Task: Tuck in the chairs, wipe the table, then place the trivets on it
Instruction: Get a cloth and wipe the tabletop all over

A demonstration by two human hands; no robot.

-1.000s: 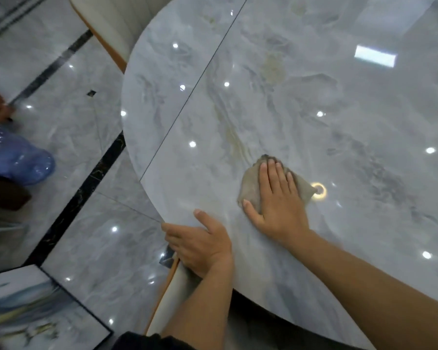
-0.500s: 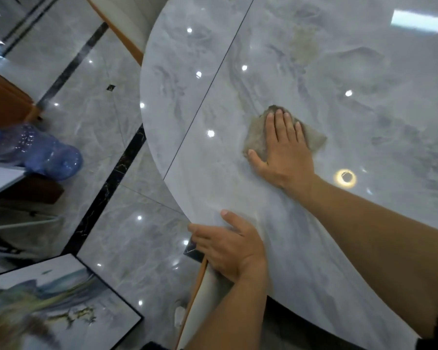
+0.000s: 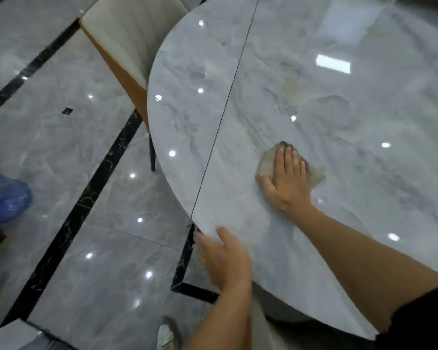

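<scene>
Head view: the round marble-pattern table (image 3: 339, 122) fills the right side of the frame. Its far and right portions are cut off. A thin dark seam (image 3: 228, 97) runs across the top from the upper edge down to the near rim.

The right hand (image 3: 286, 180) lies palm-down on the cloth (image 3: 267, 161), fingers straight and close together, pressing it flat against the tabletop. The cloth sits near the left rim, just right of the seam. Most of it is hidden under the hand; only crumpled grey-brown edges show at the fingertips and at the right side.

The left hand (image 3: 225, 258) is at the near rim, fingers extended and relaxed, holding nothing. Motion blur smears the fingers, so contact with the rim cannot be confirmed.

One chair (image 3: 119, 39), with a cream front and an orange back, stands at the upper-left rim. Its seat is hidden under the tabletop, and one dark leg shows below.

The glossy grey floor (image 3: 61, 147) carries black inlay strips. A blue bottle (image 3: 3, 195) is cut off at the left edge. A shoe (image 3: 166, 334) shows at the bottom edge, partly out of frame.
</scene>
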